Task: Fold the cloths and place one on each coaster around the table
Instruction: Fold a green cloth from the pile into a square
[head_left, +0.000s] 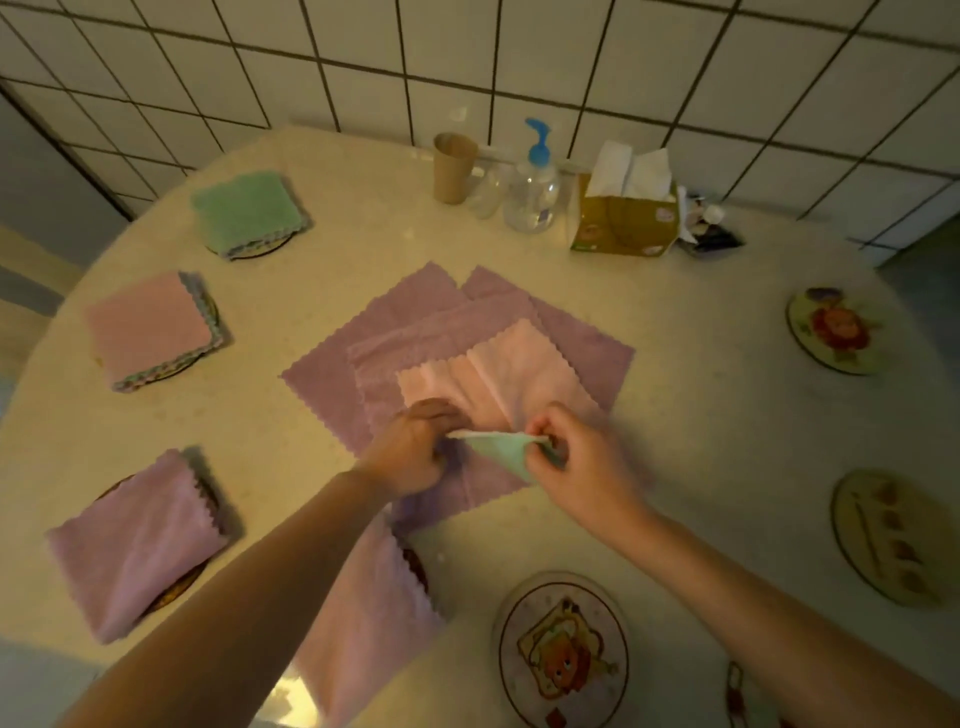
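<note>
A: So, hands?
B: Left hand (415, 447) and right hand (569, 457) both pinch a green cloth (501, 451), fingers curled, table (701, 415) centre.
A: Rest?
B: Purple cloths (587, 343) spread beneath. Folded cloth (136, 540) on coaster, 8 o'clock. Bare coaster (563, 649), 5 o'clock.

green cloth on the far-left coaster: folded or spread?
Folded: the green cloth sits as a compact layered square, stacked edges showing, on its coaster.

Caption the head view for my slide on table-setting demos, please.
Both hands, left hand and right hand, pinch a green cloth above unfolded cloths; three coasters remain uncovered.
</note>
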